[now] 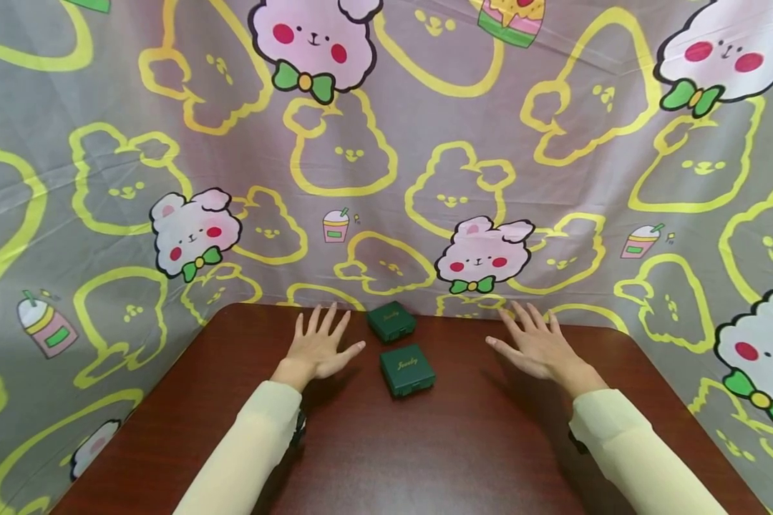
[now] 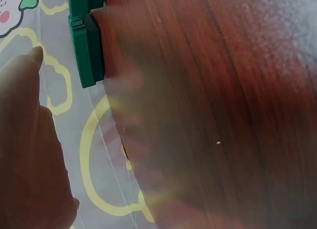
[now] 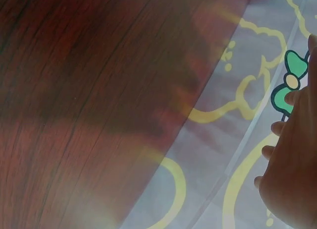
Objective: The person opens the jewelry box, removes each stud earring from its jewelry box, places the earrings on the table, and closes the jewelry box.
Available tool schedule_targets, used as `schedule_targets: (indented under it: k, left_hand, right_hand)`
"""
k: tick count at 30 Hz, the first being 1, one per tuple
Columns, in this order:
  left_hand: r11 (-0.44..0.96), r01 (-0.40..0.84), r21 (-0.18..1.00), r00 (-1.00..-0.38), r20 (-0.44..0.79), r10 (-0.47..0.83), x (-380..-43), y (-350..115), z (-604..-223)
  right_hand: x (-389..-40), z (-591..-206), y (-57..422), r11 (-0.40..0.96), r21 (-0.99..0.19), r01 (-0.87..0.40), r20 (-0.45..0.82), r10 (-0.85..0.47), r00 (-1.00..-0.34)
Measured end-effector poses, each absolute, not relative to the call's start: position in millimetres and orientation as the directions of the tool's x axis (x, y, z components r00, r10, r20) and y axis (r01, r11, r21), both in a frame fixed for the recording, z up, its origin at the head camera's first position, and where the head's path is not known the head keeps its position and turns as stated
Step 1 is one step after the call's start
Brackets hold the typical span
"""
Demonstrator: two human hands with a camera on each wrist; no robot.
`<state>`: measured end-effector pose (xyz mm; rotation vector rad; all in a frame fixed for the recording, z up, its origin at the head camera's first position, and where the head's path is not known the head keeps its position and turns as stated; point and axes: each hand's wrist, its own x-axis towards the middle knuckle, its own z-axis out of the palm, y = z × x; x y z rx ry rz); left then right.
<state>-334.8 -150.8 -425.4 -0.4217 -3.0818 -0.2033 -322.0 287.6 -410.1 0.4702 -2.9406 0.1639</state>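
Two dark green jewelry boxes with gold lettering sit on the table between the hands in the head view. The nearer box (image 1: 408, 370) lies slightly right of the farther box (image 1: 391, 321); both lids are down. To their left is my left hand (image 1: 318, 348), fingers spread and straight, holding nothing. My right hand (image 1: 541, 349) is held out on the other side, also spread, apart from both boxes. In the left wrist view, green box edges (image 2: 88, 50) show beyond the left hand (image 2: 32, 154). The right wrist view shows the right hand (image 3: 292, 154) at its right edge.
The brown wooden table (image 1: 477, 443) reaches back to a grey curtain (image 1: 399, 214) printed with rabbits and yellow outlines. That curtain also runs along the left and right sides. A dark band (image 1: 298, 429) shows at the left sleeve's cuff.
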Motion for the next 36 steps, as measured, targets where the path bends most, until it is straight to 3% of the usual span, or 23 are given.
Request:
schedule_targets:
  k: [20,36]
  left_hand:
    - [0.919,0.351,0.179,-0.935,0.116,0.334,-330,-151,-432]
    - [0.887,0.395,0.239,-0.919,0.103,0.381,-325,-140,-425]
  right_hand:
    - [-309,-421,271,0.91,-0.098,-0.403,0.185,-0.381,-0.906]
    - [-310,-416,261,0.87,-0.169,-0.463,0.159,-0.44,-0.884]
